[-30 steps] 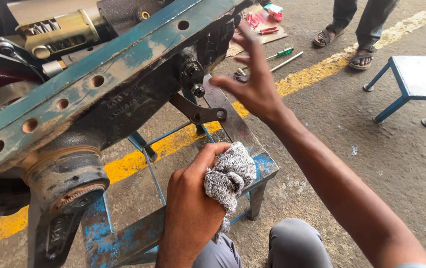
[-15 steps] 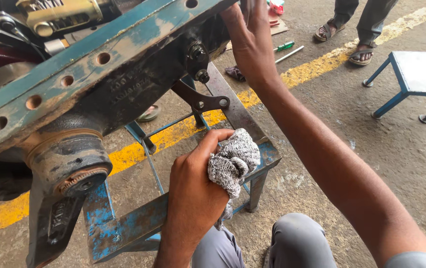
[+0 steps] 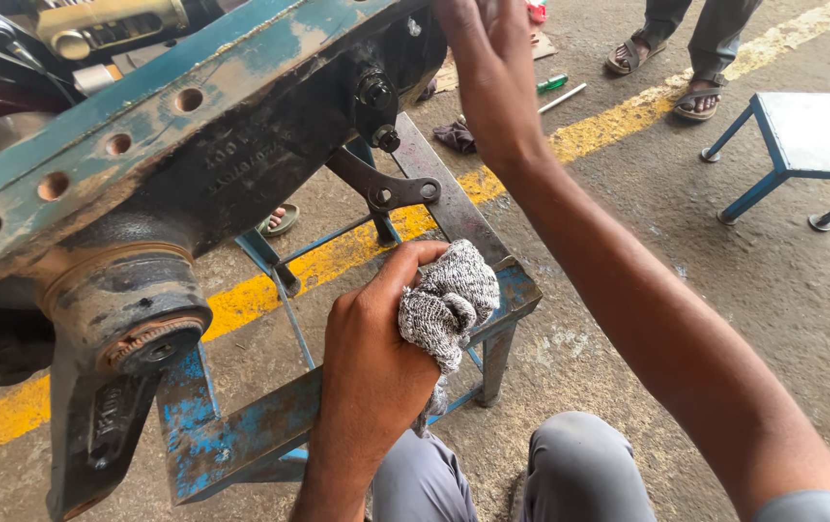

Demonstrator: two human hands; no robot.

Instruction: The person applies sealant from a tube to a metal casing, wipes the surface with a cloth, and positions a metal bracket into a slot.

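- Two hands show, yet only one shows whole: the right hand is cut off at the top edge, so its fingertips are hidden and I cannot tell how far it is open or whether it grips anything; it reaches up against the end of the blue metal beam.
- The left hand is curled tight round a grey knitted rag, which bunches out between thumb and fingers, held in front of the blue steel stand and just right of the rusty hub.
- Much of the machine runs off the frame on the left and top; the brass-coloured part there is hard to make out.
- A dark flat bracket with holes hangs under the beam, in front of the stand's rail.
- Beyond, a yellow floor line crosses the concrete; a green-handled tool and a dark cloth lie near it, partly hidden by the right forearm.
- Another person's sandalled feet stand at the top, well apart; a blue stool sits to the right.
- Beam paint is chipped and worn, pierced by round holes; the hub looks greasy and pitted; the rag is coarse and speckled.
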